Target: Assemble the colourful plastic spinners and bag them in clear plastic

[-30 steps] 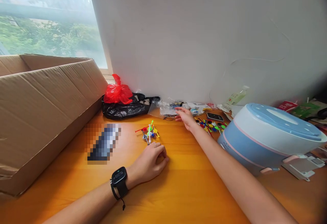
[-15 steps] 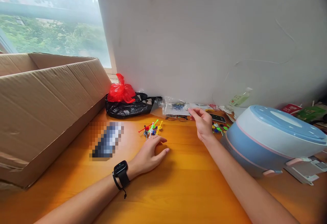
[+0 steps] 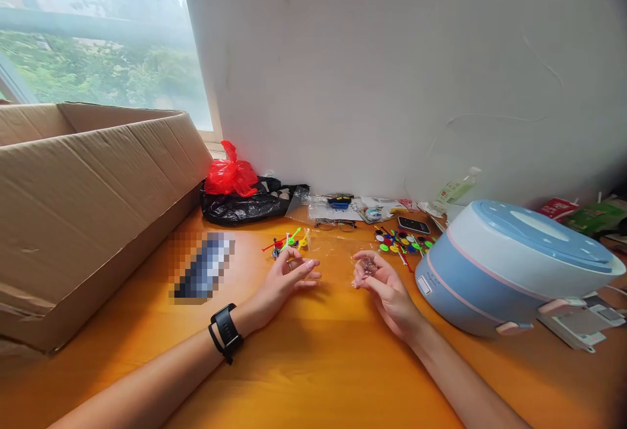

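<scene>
My right hand is closed on a crumpled clear plastic bag, held just above the tabletop. Thin transparent film seems to stretch leftward from it, though its edges are hard to make out. Across from it, my left hand has its fingers apart and holds nothing. Right behind the left hand lies a small heap of coloured plastic arrow spinners, in red, green, white, yellow and black, partly hidden by the fingers. A second scatter of spinners lies behind my right hand.
A big cardboard box fills the left side. At the right stands a blue-and-white lunch box appliance. Along the wall are a black bag, a red bag, eyeglasses, and a phone. A pixelated patch covers something at left.
My right hand has come down and nearer from the back with the clear plastic, uncovering the right-hand spinners. My left hand has shifted slightly left and turned, fingers spread.
</scene>
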`<state>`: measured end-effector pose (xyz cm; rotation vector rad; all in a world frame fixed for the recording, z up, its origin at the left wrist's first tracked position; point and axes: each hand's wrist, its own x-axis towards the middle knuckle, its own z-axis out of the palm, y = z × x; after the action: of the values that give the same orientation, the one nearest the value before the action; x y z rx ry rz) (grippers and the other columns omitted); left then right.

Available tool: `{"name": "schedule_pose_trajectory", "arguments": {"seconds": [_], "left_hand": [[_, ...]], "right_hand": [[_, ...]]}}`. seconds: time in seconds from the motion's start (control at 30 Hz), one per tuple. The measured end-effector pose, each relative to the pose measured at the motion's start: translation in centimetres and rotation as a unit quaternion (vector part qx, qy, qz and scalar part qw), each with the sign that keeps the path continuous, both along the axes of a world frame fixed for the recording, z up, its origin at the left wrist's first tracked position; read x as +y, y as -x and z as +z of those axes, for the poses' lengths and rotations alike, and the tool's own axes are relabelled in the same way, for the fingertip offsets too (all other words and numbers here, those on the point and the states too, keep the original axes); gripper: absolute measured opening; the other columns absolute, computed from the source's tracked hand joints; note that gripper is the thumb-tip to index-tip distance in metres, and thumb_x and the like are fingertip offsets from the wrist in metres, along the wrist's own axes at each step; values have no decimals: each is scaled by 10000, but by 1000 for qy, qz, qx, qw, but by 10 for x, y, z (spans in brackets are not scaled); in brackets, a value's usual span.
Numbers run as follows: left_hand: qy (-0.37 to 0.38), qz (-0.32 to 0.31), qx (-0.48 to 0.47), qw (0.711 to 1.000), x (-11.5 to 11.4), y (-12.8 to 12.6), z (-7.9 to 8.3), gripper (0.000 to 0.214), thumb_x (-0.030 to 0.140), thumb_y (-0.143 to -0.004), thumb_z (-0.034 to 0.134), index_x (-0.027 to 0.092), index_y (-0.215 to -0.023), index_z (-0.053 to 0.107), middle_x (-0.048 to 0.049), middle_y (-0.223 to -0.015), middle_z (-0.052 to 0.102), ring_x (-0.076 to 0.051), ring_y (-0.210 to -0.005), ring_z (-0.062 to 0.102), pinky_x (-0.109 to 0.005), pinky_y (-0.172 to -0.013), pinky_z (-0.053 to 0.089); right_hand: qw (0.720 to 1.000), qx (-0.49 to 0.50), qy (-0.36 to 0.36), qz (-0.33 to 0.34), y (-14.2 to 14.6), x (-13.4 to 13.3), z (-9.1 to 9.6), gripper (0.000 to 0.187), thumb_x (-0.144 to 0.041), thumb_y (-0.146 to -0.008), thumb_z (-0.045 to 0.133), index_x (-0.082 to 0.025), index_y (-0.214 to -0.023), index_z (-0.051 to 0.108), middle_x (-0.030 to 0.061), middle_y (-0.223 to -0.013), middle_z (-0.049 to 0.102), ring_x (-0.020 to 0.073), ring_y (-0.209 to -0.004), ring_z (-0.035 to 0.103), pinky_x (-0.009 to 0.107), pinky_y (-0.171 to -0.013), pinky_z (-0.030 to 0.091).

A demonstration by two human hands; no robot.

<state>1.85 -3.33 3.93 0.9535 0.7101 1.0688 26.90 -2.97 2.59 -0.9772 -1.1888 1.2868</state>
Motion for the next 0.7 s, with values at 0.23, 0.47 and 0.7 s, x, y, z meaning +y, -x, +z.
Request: {"name": "schedule_pose_trajectory", "arguments": {"seconds": [0.23, 0.47, 0.7], "left_hand": [[8, -91, 19, 996, 1, 9, 8, 687, 277, -760, 949, 222, -1364, 627, -21, -938, 706, -133, -755, 628, -282, -721, 509], [-126, 8, 155, 980, 13, 16, 0, 241, 316, -761, 911, 170, -785, 720, -37, -800, 694, -185, -759, 614, -330, -759, 485], [-331, 135, 195, 913, 13, 26, 1, 276, 383, -986, 550, 209, -782, 619, -60, -855, 658, -261, -885, 601, -428, -913, 477]], "right_hand": [[994, -48, 38, 96, -10, -6, 6, 217, -373, -814, 828, -228, -975, 821, 37, -918, 696, 185, -851, 630, 321, -803, 525], [989, -136, -46, 38, -30, 5, 5, 230, -455, -818, 906, -272, -952, 875, 76, -1012, 821, 248, -980, 743, 385, -905, 594], [906, -314, -232, 163, -33, -6, 15, 241, -312, -1032, 666, -373, -1180, 847, 60, -1342, 768, 331, -1423, 594, 616, -1217, 430]]}}
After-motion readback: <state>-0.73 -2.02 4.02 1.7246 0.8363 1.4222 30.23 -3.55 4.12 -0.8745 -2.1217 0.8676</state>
